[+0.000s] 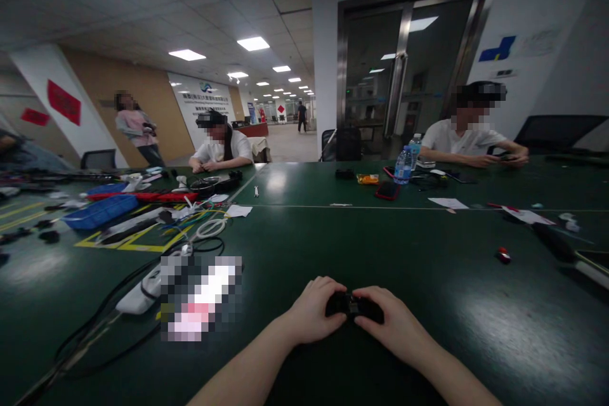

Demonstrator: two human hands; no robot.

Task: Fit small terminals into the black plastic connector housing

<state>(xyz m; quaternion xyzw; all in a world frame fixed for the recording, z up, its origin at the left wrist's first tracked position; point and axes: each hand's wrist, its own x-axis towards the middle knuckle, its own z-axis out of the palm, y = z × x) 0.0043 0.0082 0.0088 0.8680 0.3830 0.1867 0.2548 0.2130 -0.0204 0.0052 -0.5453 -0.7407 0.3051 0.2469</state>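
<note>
Close in front of me, both hands grip one small dark object [353, 307] just above or on the green table [428, 254]; which of the two I cannot tell. It is black, with a small paler patch at its middle, and its exact kind does not show. My left hand [314, 308] is closed on its left end, thumb below and fingers above. Around its right end my right hand [396, 318] is closed in the same way. The fingers hide both ends of the object.
Left of my hands lie a white power strip [137, 295] with black cables and a blurred-out bright patch [204, 298]. A blue tray [101, 210] stands farther left. Water bottles [403, 165] and a small red item [502, 255] are to the right. Two people sit across the table.
</note>
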